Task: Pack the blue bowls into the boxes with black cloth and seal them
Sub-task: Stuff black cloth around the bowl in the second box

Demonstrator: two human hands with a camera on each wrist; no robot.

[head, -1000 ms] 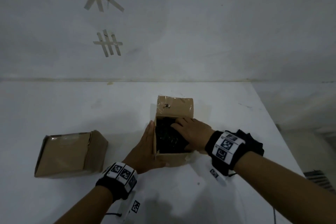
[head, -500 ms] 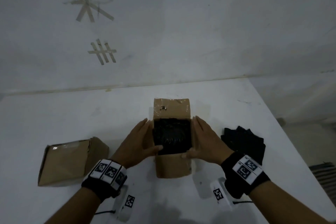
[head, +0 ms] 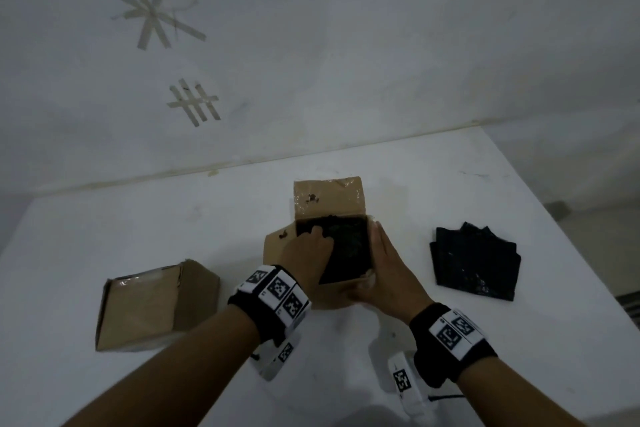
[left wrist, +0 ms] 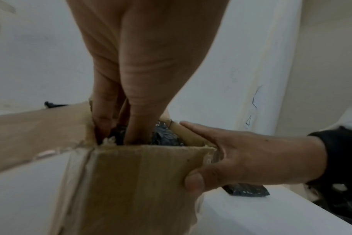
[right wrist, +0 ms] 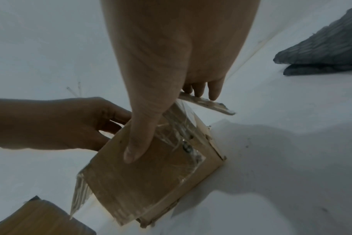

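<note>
An open cardboard box (head: 341, 293) stands mid-table with black cloth (head: 349, 246) filling its inside. My left hand (head: 313, 232) reaches in at the box's left wall, its fingers (left wrist: 139, 127) pushing straight down between cloth (left wrist: 165, 136) and cardboard (left wrist: 143, 182). My right hand (head: 372, 256) braces the box's near right corner. Its fingers lie flat along the right side and its thumb (right wrist: 135, 147) presses the front face (right wrist: 151, 174). No blue bowl shows; the cloth hides whatever lies under it.
A second cardboard box (head: 152, 308), closed and taped, lies on the table to the left. A pile of folded black cloth (head: 474, 263) sits to the right of the open box. The table's right edge (head: 571, 236) runs close behind that pile.
My left hand has left the box's outer left side and gone into the box onto the cloth. The right hand has stayed on the right side, slipping a little nearer.
</note>
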